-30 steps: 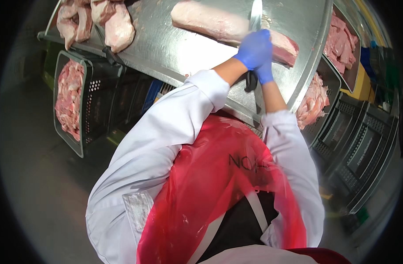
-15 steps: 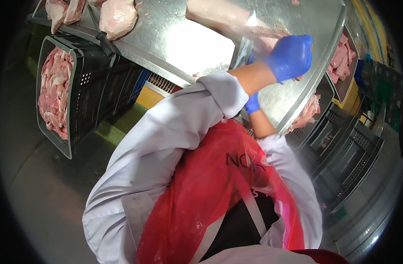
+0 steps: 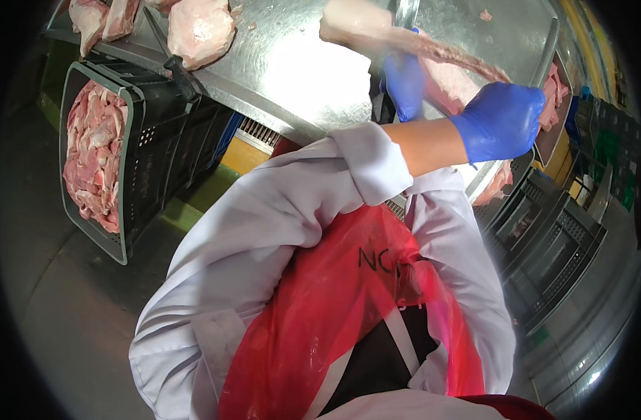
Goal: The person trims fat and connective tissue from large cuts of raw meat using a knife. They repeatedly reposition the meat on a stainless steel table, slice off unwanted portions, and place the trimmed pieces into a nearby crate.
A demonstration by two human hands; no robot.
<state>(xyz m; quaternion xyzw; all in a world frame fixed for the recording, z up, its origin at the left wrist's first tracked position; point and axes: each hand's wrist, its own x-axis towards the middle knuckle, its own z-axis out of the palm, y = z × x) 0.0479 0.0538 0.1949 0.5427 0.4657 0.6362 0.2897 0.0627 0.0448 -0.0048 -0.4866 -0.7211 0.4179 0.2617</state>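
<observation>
Two hands are in view, both in blue gloves, over one metal desk (image 3: 264, 43). The left hand (image 3: 506, 122) is clenched at the far right, its forearm crossing in front of the right arm; it grips the end of one strip (image 3: 460, 56) of meat. That strip runs back, partly raised, to one loin (image 3: 359, 21), which lies on the upper right part of the desk; some of the loin is blurred. The right hand (image 3: 404, 84) is closed around one knife (image 3: 406, 14), the blade pointing away from the person, close beside the loin and strip.

A second knife (image 3: 181, 78) lies at the left edge of the desk, its black handle sticking out past the edge. Near it are about four meat pieces (image 3: 201, 31), some cut off by the picture's border. One small scrap (image 3: 485, 15) sits alone beyond the strip.

Below the desk on the left, one black crate (image 3: 159, 129) is heaped with meat chunks (image 3: 93, 154). On the right show two lots of meat: one of pink cuts (image 3: 553, 98), one of pale trimmings (image 3: 501, 183). More black crates (image 3: 551, 238) stand lower right; their number cannot be told. The person wears one red apron (image 3: 320, 301) and two white sleeves (image 3: 257, 210).
</observation>
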